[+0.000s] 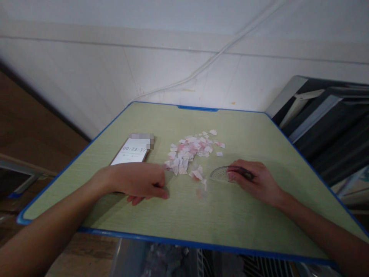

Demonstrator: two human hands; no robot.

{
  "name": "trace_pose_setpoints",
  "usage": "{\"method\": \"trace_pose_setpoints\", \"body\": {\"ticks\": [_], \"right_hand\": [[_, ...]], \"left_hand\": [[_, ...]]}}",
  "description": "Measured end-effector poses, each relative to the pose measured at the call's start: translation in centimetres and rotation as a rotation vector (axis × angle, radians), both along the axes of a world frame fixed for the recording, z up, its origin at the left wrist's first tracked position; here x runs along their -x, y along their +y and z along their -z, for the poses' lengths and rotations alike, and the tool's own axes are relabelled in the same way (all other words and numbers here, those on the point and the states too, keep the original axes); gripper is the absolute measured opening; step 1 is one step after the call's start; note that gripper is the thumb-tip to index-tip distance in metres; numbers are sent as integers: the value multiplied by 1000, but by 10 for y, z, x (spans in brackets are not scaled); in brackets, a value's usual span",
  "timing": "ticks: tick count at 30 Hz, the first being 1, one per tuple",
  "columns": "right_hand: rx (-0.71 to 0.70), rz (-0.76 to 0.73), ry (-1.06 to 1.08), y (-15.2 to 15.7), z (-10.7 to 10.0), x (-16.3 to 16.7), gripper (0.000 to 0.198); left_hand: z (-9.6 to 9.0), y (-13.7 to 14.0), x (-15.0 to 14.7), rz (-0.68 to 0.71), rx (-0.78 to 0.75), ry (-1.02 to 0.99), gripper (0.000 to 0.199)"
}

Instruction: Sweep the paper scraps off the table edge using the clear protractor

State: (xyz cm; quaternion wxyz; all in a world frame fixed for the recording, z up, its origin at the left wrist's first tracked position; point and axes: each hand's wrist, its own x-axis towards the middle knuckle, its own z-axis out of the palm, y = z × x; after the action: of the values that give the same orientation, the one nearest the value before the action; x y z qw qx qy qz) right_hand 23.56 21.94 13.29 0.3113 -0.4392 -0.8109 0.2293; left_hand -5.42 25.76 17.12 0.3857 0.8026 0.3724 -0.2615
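Observation:
A loose heap of torn white and pink paper scraps [187, 150] lies in the middle of the small table [242, 223]. My left hand [138, 179] rests left of the heap with its fingers curled in and back upward; the inside of the hand is hidden. It partly covers a phone [129, 152] that displays 00:23:37. To the right of the scraps, my right hand [256, 179] grips a clear, flat piece with a curved edge [219, 174]. Its dark part runs under my fingers, and its exact kind is unclear. Near its tip, a few scraps [198, 175] lie apart, and one looks blurred.
The table has a raised blue rim [198, 109] and stands against a white wall with a cable [198, 71]. Dark folders [331, 115] stand close on the right, and a brown wooden panel [34, 107] on the left. Below the front edge sits a bin [129, 256] with scraps.

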Motion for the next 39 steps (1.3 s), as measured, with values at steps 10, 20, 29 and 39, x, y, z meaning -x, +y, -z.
{"method": "trace_pose_setpoints", "body": {"ticks": [10,20,29,39], "right_hand": [[117,-57,25,-1,0,3,19],[77,-89,6,-2,0,3,17],[-67,-120,-93,-4,0,5,15],[-216,28,-205,-1,-19,-14,18]], "left_hand": [[1,0,1,-8,-13,-8,46],[-1,0,-1,-1,1,4,46],[-1,0,0,3,-3,5,48],[1,0,0,-2,-15,3,48]]}}
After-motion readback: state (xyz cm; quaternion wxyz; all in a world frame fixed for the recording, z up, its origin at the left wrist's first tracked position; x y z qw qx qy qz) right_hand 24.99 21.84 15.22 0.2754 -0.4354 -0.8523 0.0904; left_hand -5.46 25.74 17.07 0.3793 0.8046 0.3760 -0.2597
